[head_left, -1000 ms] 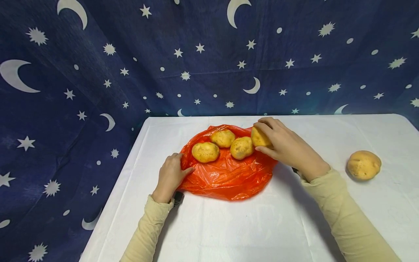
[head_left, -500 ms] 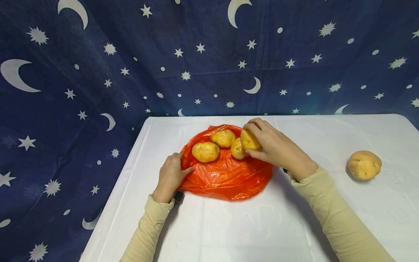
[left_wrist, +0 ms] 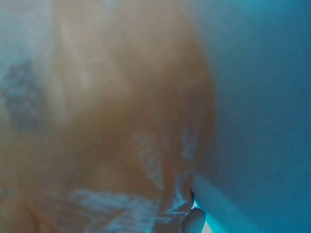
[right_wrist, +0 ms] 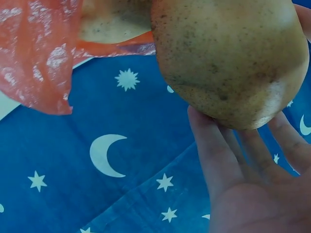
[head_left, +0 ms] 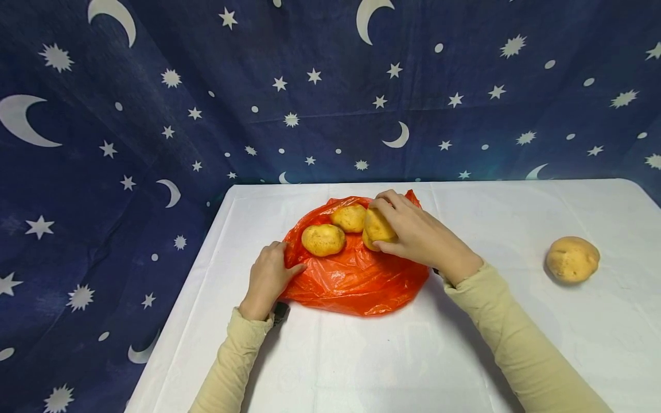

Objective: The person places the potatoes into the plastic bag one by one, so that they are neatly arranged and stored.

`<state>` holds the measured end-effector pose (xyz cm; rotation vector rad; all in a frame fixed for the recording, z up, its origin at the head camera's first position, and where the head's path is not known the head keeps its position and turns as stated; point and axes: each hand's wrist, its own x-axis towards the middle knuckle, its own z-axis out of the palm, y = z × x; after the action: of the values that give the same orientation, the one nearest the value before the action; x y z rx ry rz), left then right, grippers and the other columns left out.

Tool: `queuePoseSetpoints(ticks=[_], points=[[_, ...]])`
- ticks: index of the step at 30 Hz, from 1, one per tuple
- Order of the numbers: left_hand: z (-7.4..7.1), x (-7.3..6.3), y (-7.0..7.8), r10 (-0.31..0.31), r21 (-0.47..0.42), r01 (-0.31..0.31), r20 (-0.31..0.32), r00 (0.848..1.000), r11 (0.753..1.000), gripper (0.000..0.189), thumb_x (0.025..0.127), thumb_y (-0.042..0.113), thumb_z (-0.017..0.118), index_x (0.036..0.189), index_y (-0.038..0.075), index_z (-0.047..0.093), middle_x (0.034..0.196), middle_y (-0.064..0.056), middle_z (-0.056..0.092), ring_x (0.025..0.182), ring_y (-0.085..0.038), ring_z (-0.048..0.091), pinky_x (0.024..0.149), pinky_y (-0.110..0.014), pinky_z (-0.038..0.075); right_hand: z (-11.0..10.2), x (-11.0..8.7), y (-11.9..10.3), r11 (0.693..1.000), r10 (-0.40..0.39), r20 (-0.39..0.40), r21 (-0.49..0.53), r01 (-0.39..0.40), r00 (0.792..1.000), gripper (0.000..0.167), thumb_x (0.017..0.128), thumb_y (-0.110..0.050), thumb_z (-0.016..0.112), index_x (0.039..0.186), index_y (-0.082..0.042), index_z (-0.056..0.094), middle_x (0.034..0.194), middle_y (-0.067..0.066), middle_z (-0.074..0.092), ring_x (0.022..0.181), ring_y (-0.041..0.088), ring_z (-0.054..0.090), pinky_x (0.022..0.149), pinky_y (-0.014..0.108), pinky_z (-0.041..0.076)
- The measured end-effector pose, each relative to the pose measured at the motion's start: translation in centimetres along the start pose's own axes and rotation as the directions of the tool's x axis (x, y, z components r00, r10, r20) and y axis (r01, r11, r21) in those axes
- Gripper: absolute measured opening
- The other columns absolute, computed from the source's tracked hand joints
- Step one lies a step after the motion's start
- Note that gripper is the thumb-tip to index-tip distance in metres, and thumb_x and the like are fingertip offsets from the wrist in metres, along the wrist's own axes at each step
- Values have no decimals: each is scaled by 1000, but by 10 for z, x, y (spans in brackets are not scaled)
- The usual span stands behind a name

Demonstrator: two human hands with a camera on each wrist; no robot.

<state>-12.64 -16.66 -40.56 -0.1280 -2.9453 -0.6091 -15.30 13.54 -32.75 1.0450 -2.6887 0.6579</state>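
Note:
A red plastic bag (head_left: 351,284) lies on the table, its mouth spread wide. My left hand (head_left: 267,276) holds the bag's left rim between thumb and fingers. In my right hand (head_left: 420,232) is a potato (head_left: 379,225), gripped between thumb and fingertips over the bag's right side; it also fills the top of the right wrist view (right_wrist: 231,63). Beneath it another potato (head_left: 368,242) is mostly hidden. Two more potatoes, a left one (head_left: 323,240) and a rear one (head_left: 348,218), sit in the bag mouth. Blurred bag film (left_wrist: 121,107) fills much of the left wrist view.
One loose potato (head_left: 572,260) rests on the white-covered table (head_left: 392,367), well right of the bag. A dark blue cloth (head_left: 310,69) with moons and stars hangs behind the table and along its left side.
My right hand has carried its potato leftward, further over the bag, covering most of the potato below. A corner of the bag now shows behind that hand. My left hand stays put.

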Motion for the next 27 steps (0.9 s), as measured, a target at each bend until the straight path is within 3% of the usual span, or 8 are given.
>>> queuePoseSetpoints(ticks=[8, 23, 27], points=[[0, 0, 0, 1, -3, -1, 0, 1000, 1000, 54, 74, 29, 88, 110, -5, 66, 98, -17, 65, 89, -34, 60, 76, -49, 56, 7, 4, -8, 1000, -11, 5, -17, 11, 1000, 56, 82, -22, 82, 126, -3, 52, 124, 12, 49, 106, 27, 53, 87, 43, 56], [0, 1, -1, 1, 0, -1, -3, 1000, 1000, 56, 74, 30, 88, 112, -5, 66, 101, -18, 66, 93, -34, 61, 81, -50, 56, 26, 13, -21, 998, -26, 40, -59, 28, 999, 64, 81, -29, 84, 129, -4, 50, 126, 12, 49, 113, 27, 52, 97, 42, 53], [1, 1, -1, -4, -6, 4, 5, 1000, 1000, 57, 74, 30, 88, 114, -5, 66, 103, -18, 66, 94, -34, 61, 82, -50, 56, 33, 14, -24, 997, -34, 53, -68, 37, 998, 66, 80, -31, 84, 130, -3, 50, 126, 13, 49, 111, 27, 53, 93, 43, 55]])
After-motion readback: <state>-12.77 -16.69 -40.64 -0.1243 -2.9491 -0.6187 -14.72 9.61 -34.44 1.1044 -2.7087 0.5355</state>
